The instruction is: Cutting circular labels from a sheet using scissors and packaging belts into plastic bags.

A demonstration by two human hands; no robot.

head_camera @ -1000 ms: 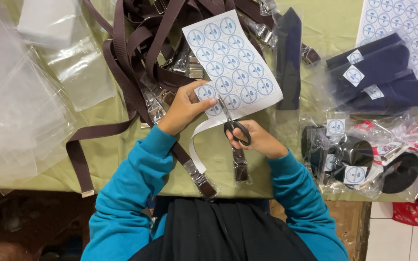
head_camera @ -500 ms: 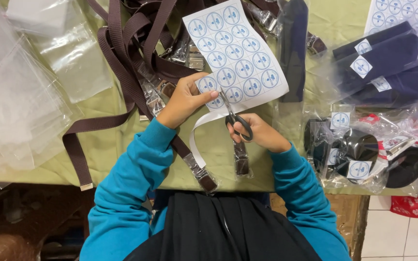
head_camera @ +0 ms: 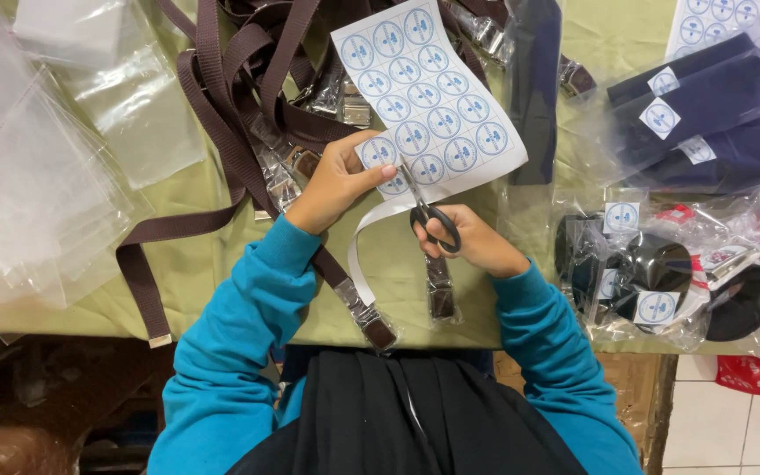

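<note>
My left hand (head_camera: 338, 179) pinches the near edge of a white sticker sheet (head_camera: 428, 97) printed with rows of round blue labels. My right hand (head_camera: 471, 244) grips black-handled scissors (head_camera: 424, 208), whose blades sit in the sheet's lower edge beside my left thumb. A cut white paper strip (head_camera: 369, 244) curls down from the sheet toward me. Both arms wear teal sleeves.
Brown webbing straps (head_camera: 230, 123) with metal clips lie tangled at the left on the green table (head_camera: 222, 264). Clear plastic bags (head_camera: 37, 176) pile at far left. Bagged dark blue items (head_camera: 714, 114), bagged black items (head_camera: 661, 273) and another sticker sheet (head_camera: 749, 35) lie at right.
The scissors have advanced a little along the sheet's lower edge, and the cut strip hangs slightly longer. My left hand keeps its hold on the sheet.
</note>
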